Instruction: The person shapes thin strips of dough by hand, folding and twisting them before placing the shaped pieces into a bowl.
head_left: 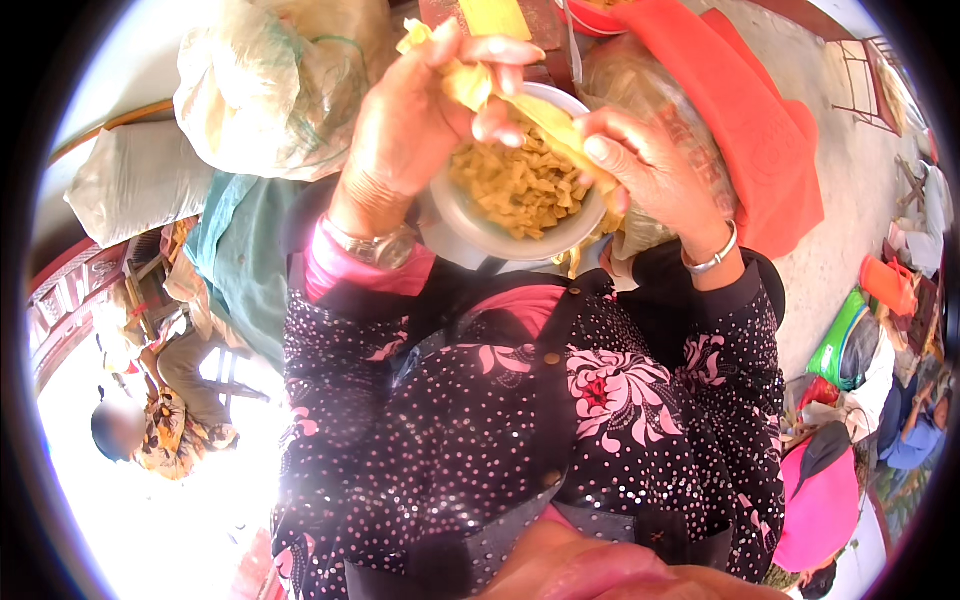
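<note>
A limp, folded yellow strip stretches between my two hands; its material I cannot tell. My left hand, watch at the wrist, pinches its left end, and a crumpled bit pokes out above the fingers. Thumb and fingers of my right hand, which wears a silver bangle, close on the other end. Right below is a white bowl filled with many small yellow-brown curled pieces. Part of the bowl is hidden by my hands and the strip.
Beyond the bowl lies a flat yellow piece on a reddish surface. Full translucent bags stand at left, above a teal sack. At right are a clear bag and red cloth. Other people sit at far left and far right.
</note>
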Demonstrator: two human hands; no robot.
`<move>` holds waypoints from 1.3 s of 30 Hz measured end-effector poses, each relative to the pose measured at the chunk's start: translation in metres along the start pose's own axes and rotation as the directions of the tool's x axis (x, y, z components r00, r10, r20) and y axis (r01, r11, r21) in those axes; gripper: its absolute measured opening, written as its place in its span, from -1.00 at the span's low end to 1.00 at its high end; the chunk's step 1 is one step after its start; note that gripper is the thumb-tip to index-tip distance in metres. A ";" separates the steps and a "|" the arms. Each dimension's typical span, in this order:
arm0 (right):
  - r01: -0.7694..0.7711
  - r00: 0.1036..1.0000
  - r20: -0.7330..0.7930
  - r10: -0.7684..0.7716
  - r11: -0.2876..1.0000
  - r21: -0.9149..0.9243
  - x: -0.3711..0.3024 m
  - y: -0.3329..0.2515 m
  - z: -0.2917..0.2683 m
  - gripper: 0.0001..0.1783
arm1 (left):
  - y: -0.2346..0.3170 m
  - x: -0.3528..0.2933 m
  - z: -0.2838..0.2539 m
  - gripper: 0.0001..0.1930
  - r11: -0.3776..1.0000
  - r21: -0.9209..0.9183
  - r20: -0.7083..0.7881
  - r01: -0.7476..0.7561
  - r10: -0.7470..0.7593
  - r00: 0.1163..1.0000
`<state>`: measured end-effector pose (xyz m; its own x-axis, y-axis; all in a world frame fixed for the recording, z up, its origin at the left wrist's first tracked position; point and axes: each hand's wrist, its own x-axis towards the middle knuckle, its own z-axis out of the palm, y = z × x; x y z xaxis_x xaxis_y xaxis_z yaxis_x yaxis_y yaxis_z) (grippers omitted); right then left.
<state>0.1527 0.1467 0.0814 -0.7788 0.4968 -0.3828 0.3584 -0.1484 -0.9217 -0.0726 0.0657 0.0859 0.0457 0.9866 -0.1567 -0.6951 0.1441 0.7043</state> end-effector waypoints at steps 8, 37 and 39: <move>0.007 0.989 0.142 -0.035 0.981 0.195 0.010 0.003 0.026 -0.68 | -0.019 -0.006 0.011 -0.50 0.909 0.415 -0.129 0.033 0.022 0.991; 0.362 0.928 0.001 -0.373 0.900 -0.242 0.013 -0.026 0.012 -0.65 | 0.012 -0.022 -0.013 -0.84 0.942 0.335 -0.162 0.002 0.055 0.985; 0.376 0.919 -0.008 -0.394 0.881 -0.286 0.017 -0.034 0.009 -0.65 | 0.015 -0.018 -0.016 -0.86 0.949 0.312 -0.164 -0.051 0.106 0.981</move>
<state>0.1228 0.1527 0.1055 -0.8531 0.5216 0.0123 0.1704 0.3008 -0.9383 -0.0958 0.0490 0.0883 -0.1462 0.9704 -0.1922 -0.4378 0.1107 0.8922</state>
